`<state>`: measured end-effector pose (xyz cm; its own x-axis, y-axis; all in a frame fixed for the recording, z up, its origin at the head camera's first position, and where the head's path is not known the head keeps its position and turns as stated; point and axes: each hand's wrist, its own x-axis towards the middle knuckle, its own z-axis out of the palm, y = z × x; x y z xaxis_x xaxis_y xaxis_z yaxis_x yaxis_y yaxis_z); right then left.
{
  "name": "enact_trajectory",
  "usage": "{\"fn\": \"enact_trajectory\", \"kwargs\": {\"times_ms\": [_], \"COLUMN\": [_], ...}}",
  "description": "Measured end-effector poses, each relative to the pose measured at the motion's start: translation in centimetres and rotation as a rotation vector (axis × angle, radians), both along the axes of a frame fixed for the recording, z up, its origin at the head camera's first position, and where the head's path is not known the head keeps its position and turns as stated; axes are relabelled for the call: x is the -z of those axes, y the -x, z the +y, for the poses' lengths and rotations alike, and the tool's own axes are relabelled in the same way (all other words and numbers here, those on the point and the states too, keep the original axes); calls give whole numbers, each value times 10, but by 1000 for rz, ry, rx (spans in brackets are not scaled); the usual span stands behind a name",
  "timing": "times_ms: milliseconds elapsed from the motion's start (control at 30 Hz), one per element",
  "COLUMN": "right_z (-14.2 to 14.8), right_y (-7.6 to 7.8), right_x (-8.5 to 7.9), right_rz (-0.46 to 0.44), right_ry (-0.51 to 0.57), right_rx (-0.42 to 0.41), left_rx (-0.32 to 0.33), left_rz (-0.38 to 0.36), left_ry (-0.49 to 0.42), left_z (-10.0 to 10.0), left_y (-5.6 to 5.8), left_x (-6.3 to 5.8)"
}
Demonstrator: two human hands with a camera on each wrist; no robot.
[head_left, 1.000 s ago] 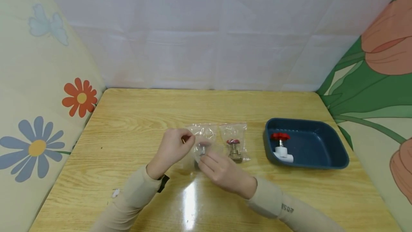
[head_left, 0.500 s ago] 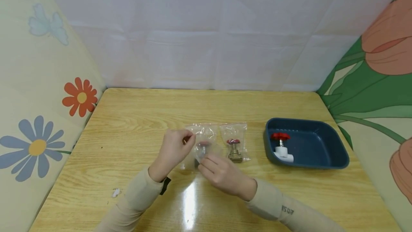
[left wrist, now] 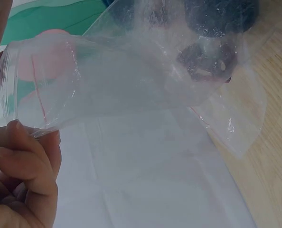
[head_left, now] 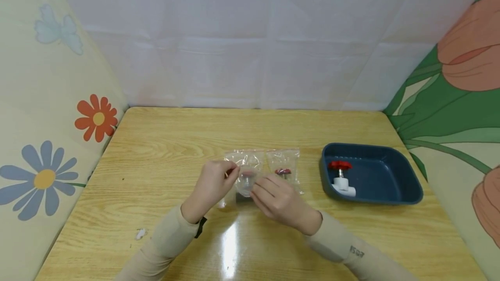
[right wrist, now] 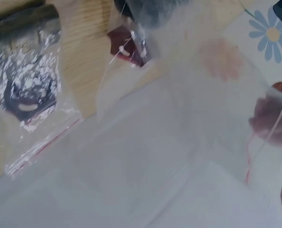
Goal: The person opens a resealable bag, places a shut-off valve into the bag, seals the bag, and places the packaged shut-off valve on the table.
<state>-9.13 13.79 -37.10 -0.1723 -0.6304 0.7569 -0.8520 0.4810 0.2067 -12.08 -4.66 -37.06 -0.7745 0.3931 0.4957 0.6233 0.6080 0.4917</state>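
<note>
Between both hands is a clear zip bag with a red line along its mouth; no contents show through its film. My left hand pinches one side of the mouth. On the other side, my right hand pinches the film with bent fingers. Behind the held bag lies a bagged valve, with a dark body and red handwheel, seen partly through the film. A second bagged valve lies to its right, its body covered by my right hand in the head view.
A dark blue tray stands at the right with a white plastic valve with red handwheel in its left end. A small white scrap marks the wooden table at front left. White cloth hangs behind.
My right hand has moved slightly to the right and up, now covering the body of the right bagged valve. My left hand has shifted slightly right. Both keep hold of the bag.
</note>
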Motion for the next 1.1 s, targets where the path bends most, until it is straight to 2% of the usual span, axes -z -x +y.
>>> {"fn": "enact_trajectory", "kwargs": {"times_ms": [133, 300, 400, 567, 733, 900, 1100], "right_z": [10, 21, 30, 45, 61, 80, 101], "right_y": [4, 11, 14, 17, 20, 22, 22], "right_x": [-3, -4, -5, -7, -1, 2, -1], "right_rz": [-66, -111, -145, -189, -262, -385, -580], "right_ry": [60, 185, 207, 192, 163, 114, 101], "right_rx": [33, 24, 60, 155, 279, 429, 540], "left_rx": [1, 8, 15, 13, 13, 23, 20], "left_rz": [6, 12, 21, 19, 24, 27, 13], "left_ry": [-1, -1, 0, 1, -4, -8, -9], "left_z": [0, -1, -2, -3, -4, -4, -5], "left_y": [1, 2, 2, 3, 3, 3, 3], "left_x": [1, 1, 2, 2, 3, 4, 4]}}
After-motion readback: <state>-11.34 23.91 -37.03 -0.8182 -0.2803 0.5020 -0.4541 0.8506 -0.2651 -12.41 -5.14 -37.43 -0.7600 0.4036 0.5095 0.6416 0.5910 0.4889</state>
